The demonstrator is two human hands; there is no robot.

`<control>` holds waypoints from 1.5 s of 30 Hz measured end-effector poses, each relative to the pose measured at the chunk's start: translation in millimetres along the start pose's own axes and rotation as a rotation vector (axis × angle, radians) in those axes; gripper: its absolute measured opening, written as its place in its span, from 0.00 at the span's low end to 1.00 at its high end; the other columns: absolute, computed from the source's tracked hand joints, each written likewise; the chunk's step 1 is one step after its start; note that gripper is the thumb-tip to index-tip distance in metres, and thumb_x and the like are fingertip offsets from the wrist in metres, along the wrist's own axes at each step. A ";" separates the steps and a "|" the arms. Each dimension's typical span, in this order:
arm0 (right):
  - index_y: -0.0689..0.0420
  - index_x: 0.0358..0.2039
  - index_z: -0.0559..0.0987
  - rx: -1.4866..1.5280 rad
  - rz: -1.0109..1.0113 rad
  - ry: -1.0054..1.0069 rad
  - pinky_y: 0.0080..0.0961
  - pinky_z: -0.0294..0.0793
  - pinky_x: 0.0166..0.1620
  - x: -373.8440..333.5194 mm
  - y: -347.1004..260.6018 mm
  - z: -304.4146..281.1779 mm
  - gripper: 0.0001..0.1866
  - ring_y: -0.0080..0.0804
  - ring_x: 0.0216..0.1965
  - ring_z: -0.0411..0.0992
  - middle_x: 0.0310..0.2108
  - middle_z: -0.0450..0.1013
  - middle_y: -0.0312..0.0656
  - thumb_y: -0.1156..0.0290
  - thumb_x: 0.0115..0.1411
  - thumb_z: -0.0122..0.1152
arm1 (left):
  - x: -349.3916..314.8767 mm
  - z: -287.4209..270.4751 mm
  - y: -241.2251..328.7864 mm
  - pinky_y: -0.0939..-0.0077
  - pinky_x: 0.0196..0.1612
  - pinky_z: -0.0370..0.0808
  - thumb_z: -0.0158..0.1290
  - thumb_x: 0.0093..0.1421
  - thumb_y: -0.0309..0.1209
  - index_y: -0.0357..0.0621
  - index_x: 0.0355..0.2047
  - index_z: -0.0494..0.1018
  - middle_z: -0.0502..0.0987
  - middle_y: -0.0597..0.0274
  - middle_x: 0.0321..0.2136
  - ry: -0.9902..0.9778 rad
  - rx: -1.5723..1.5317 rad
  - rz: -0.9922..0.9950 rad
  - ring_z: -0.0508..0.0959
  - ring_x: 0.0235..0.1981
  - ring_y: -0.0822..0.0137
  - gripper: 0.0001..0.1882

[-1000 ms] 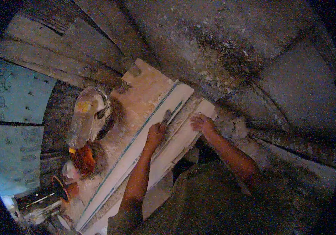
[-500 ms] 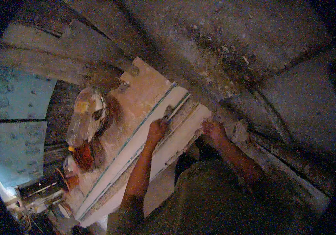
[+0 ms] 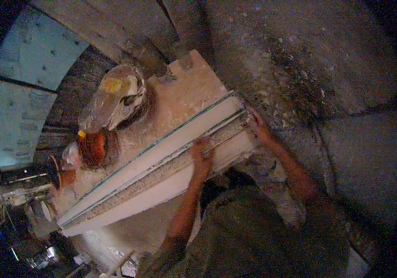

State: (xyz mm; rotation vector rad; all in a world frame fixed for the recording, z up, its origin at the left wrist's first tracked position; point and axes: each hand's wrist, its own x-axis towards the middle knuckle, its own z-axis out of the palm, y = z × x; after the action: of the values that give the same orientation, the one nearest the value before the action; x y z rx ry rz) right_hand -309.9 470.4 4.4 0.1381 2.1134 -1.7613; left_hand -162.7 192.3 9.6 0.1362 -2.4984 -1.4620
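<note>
Zero readable text here tbh, no words or numbers I can make out. Closest candidates: pale blue panel (image 3: 25,132) between 9 and 10 o'clock, smudgy dark marks (image 3: 27,125) scattered on it, print or stains, can't tell which. Also yellow patch (image 3: 112,85) on clear plastic wrapping (image 3: 97,104) around 10 o'clock, maybe label, way too grainy for letters.
</note>
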 end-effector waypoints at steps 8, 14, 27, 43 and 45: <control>0.48 0.66 0.70 -1.254 -0.461 -0.635 0.42 0.79 0.53 53.3 -94.8 -102.9 0.29 0.45 0.57 0.74 0.62 0.71 0.42 0.59 0.65 0.59 | -145.6 -183.4 -86.4 0.47 0.67 0.59 0.66 0.57 0.37 0.43 0.59 0.72 0.70 0.42 0.61 0.440 0.508 -0.543 0.65 0.64 0.43 0.31; 0.48 0.64 0.72 -1.585 -0.603 -0.954 0.44 0.80 0.52 99.9 -151.3 -87.7 0.29 0.48 0.54 0.76 0.63 0.70 0.42 0.63 0.61 0.60 | -183.4 -191.1 -60.6 0.43 0.65 0.60 0.67 0.56 0.43 0.42 0.63 0.68 0.68 0.41 0.63 0.627 0.820 -0.768 0.65 0.65 0.42 0.38; 0.54 0.42 0.79 -1.241 -1.150 -1.217 0.50 0.79 0.41 -5.7 -131.5 358.2 0.11 0.53 0.40 0.79 0.43 0.78 0.46 0.65 0.63 0.57 | -195.1 -175.1 -38.8 0.38 0.69 0.57 0.62 0.61 0.48 0.41 0.69 0.62 0.53 0.35 0.72 0.416 0.742 -0.820 0.56 0.72 0.33 0.42; 0.48 0.59 0.77 -1.298 -0.908 -1.242 0.45 0.76 0.59 102.4 -138.5 79.2 0.20 0.53 0.59 0.73 0.62 0.72 0.46 0.62 0.67 0.56 | -203.0 -178.7 -42.7 0.42 0.73 0.49 0.67 0.57 0.45 0.45 0.71 0.59 0.47 0.37 0.74 0.340 0.655 -0.818 0.49 0.74 0.34 0.47; 0.51 0.57 0.76 -1.106 -1.088 -1.275 0.48 0.79 0.52 83.9 -113.1 180.5 0.24 0.52 0.53 0.76 0.55 0.75 0.49 0.63 0.60 0.61 | -202.1 -180.5 -45.1 0.42 0.73 0.49 0.67 0.57 0.45 0.44 0.71 0.60 0.47 0.37 0.74 0.311 0.690 -0.817 0.50 0.73 0.34 0.46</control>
State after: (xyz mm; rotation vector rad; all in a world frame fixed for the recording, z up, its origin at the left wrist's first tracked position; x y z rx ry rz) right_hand -381.7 258.9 54.6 -2.0316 1.6814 -0.2771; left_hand 76.6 58.0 22.5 1.5055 -2.6499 -0.5741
